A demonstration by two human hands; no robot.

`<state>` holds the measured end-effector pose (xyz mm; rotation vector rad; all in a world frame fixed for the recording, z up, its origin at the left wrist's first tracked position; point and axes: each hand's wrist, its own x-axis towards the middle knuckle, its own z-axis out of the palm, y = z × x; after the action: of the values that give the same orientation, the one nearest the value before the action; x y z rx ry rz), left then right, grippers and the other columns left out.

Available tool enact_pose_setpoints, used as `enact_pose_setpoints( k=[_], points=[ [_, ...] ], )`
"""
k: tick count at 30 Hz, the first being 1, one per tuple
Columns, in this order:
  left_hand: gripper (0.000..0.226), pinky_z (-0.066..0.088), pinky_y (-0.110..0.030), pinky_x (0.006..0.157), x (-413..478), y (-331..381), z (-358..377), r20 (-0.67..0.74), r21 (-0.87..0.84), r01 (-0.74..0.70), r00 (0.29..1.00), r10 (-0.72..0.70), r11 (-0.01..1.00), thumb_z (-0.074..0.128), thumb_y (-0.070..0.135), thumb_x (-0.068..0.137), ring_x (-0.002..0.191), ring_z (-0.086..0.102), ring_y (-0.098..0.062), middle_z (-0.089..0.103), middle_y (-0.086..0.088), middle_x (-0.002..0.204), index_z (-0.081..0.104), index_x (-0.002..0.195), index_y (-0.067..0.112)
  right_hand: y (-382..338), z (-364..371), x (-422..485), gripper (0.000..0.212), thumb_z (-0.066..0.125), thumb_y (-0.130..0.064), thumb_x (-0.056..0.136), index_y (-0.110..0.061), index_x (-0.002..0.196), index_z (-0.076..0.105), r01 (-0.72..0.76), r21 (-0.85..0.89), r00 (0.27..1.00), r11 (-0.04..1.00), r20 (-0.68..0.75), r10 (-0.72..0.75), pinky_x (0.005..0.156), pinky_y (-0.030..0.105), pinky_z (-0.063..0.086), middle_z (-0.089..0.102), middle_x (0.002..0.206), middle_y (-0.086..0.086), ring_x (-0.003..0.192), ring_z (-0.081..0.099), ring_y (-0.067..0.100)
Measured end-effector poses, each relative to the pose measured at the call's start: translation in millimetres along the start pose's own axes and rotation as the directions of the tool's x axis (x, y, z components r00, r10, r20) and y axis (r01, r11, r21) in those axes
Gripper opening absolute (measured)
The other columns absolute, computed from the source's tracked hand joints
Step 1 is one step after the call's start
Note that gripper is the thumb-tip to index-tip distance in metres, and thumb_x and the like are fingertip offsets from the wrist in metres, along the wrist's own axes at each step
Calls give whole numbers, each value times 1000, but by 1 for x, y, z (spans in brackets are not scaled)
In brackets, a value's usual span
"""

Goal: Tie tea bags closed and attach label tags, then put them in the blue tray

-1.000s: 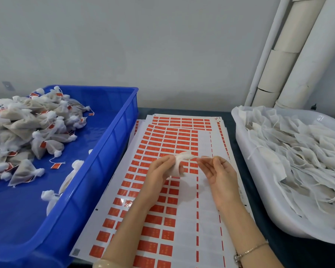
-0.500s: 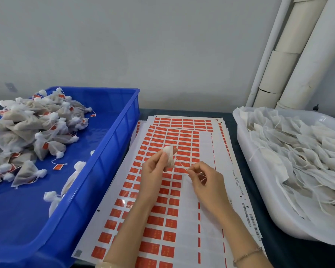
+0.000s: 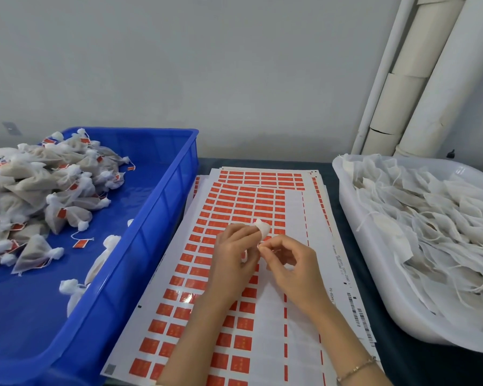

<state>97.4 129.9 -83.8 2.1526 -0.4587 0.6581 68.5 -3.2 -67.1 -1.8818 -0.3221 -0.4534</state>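
While spread wide beneath everything else, dark worktop [image 3: 265,162] mostly covered. On the left, big blue tray [image 3: 162,207], heaped along its far left side with tied tea bags [image 3: 39,185], red tags among them, plus a few more lying singly by the near right wall. On the right, white tub [image 3: 374,260], filled with flat untied bags [image 3: 444,224] and loose strings. Behind the tub, pale pipes [image 3: 435,79] against the wall. Between tray and tub, stacked label sheets [image 3: 234,201], with rows of red labels down the left part and stripped white backing down the right. Above the sheets, both hands close together, fingertips almost meeting. Left hand [image 3: 234,254] gripping one small white tea bag [image 3: 263,228] between thumb and curled fingers, poking up past the fingertips, well apart from the tray. Right hand [image 3: 293,263] with thumb and forefinger pinched at the lower end of that bag, remaining fingers loosely curled; cloth or string in the pinch, too fine to tell. Thin bracelet [image 3: 357,367] round the right wrist. Smallest of all, single red tag [image 3: 81,243] on its thread on bare tray floor.
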Motion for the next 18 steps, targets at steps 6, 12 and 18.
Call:
enact_pose_setpoints(
  k=[6,12,18],
  points=[
    [28,53,-34,91,3,4,-2,45,-302,177,984,-171,937,48,20,97,103,62,-14,70,2,106,69,115,12,-2,3,0,7,65,-28,89,-34,90,67,-105,128,993,986,-47,112,71,14,52,69,85,-19,84,65,6],
    [30,52,-20,75,4,13,-7,221,-522,311,949,-227,794,41,17,102,82,66,-13,70,-1,85,70,95,14,2,5,4,12,59,-33,92,-32,102,65,-344,197,938,918,25,347,75,15,51,67,93,-18,90,63,4],
    [12,50,-10,71,3,11,-6,230,-512,422,907,-354,748,55,23,96,88,64,-3,69,10,90,66,99,23,2,0,6,13,70,-31,84,-31,98,69,-396,285,915,873,46,400,66,12,51,71,88,-20,88,65,-2]
  ],
)
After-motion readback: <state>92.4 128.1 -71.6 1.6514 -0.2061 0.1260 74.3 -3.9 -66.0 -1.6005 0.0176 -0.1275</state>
